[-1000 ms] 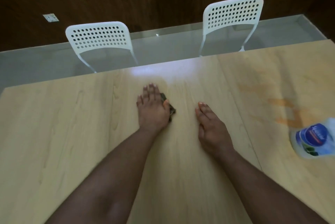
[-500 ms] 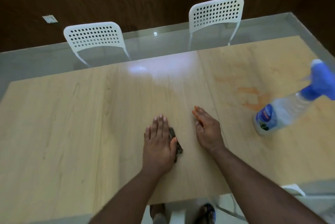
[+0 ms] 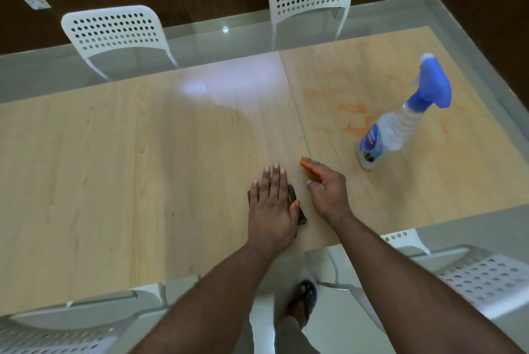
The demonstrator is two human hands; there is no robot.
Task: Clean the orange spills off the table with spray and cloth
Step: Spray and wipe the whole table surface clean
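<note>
Orange spills [image 3: 356,119] remain near the desk [image 3: 114,167] right edge, beside the spray bottle [image 3: 398,124]. Left hand [image 3: 272,204] presses the cloth [image 3: 297,207] flat for wiping; right hand [image 3: 326,187] rests open, empty.

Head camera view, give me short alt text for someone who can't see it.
A left hand presses a dark cloth flat on a wooden table, right hand open beside it. A spray bottle stands by orange spills.
</note>
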